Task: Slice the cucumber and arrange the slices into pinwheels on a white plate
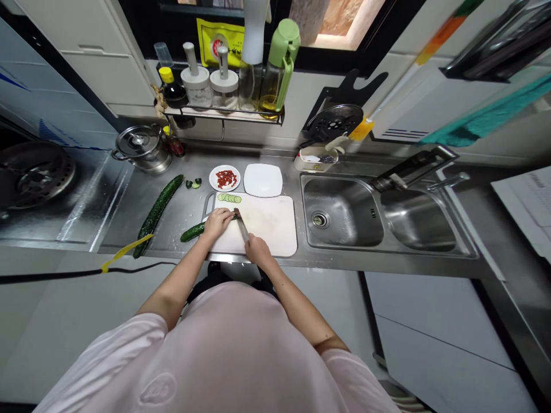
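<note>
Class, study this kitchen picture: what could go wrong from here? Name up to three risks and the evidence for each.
1. The left hand holds the shorter cucumber close to the knife in the right hand; a slip could cut a finger.
2. The shorter cucumber is rounded, so it might roll under the blade if the grip loosens.
3. The longer cucumber reaches close to the counter's front edge; a bump could perhaps knock it off.

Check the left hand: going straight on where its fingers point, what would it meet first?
Probably the knife held in the right hand, just ahead of the left hand; the exact gap is unclear.
</note>
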A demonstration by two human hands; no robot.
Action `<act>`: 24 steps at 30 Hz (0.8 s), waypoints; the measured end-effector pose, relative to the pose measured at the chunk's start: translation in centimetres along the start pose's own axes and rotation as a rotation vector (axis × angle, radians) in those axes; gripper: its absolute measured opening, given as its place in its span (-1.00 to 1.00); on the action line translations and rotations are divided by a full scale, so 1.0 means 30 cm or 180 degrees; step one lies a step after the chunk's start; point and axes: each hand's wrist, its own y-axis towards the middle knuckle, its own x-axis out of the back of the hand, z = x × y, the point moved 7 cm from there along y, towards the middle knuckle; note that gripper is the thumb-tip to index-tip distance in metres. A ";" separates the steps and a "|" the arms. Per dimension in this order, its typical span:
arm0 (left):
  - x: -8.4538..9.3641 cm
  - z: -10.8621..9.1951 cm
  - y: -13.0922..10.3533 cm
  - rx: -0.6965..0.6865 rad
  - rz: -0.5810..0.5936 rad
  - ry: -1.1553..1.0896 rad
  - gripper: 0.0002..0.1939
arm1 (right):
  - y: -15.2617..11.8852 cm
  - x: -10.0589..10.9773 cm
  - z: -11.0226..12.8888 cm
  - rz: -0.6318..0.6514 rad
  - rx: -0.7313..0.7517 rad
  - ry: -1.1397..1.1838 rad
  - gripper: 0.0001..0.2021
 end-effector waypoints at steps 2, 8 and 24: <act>0.002 -0.002 0.000 -0.0078 -0.0070 -0.0008 -0.71 | 0.013 0.005 0.008 -0.0012 0.0009 -0.0006 -0.78; 0.004 -0.001 0.000 -0.0177 -0.0179 -0.0026 -0.72 | 0.050 0.025 0.039 -0.0034 0.0040 -0.0004 -0.79; -0.011 0.010 -0.006 -0.0143 -0.0166 0.0015 -0.72 | 0.003 0.001 0.020 0.0095 -0.0037 -0.0212 -0.77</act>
